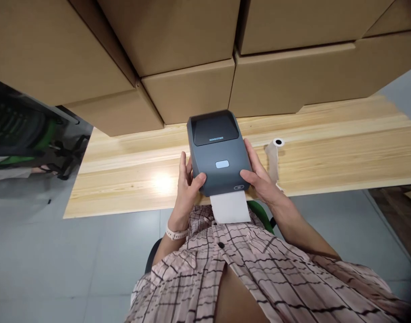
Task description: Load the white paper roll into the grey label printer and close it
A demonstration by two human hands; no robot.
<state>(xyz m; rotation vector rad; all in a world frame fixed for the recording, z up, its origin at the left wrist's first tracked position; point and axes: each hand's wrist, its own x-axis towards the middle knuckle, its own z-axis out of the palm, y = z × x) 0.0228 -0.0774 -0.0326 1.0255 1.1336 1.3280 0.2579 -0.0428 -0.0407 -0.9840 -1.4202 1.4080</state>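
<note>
We had both hands on the dark grey printer (212, 166), which sat at the near part of the wooden table (124, 175), in front of us; whether its base touched the tabletop we could not tell. Our left hand (187, 190) was clamped on one side, thumb on the front corner, and our right hand (262, 177) gripped the other in the same way — thumb beside a small oval mark (239, 187). A white sheet (231, 207) stuck out of the front, past the table's edge and towards our checked shirt (205, 264). Just beyond our right hand we saw a small paper roll (278, 142) on the table, its loose strip (273, 166) trailing towards us. Behind the printer, cardboard boxes (192, 92) stood stacked — and we wore a pale band (176, 233) on our left wrist.
</note>
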